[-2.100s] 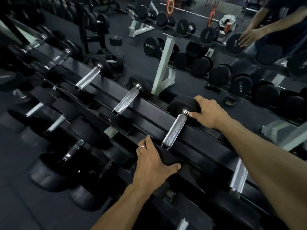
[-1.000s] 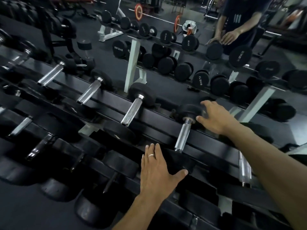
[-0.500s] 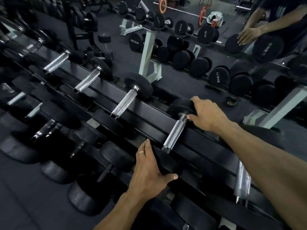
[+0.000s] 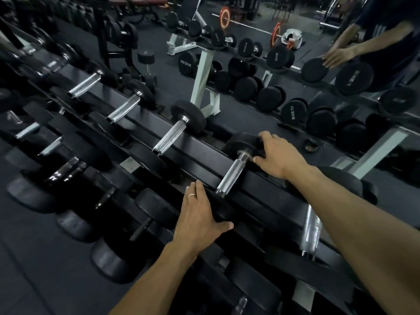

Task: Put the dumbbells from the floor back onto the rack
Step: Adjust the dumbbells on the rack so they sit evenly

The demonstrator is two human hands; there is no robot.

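Top rail [image 4: 204,155] slots: open gaps between dumbbell handles [image 4: 169,138]. Mirror [image 4: 284,114] blocks behind. Lower tiers packed with heads [image 4: 156,208], tight.

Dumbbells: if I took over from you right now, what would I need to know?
Left hand: on the near head of the dumbbell, fingers curled over it.
Right hand: grips its far head.
The dumbbell lies across the top rails of the rack, beside others in a row.
Done: this one looks racked.
Left: let go, check it sits steady, then look for any on the floor; none shows clearly here.
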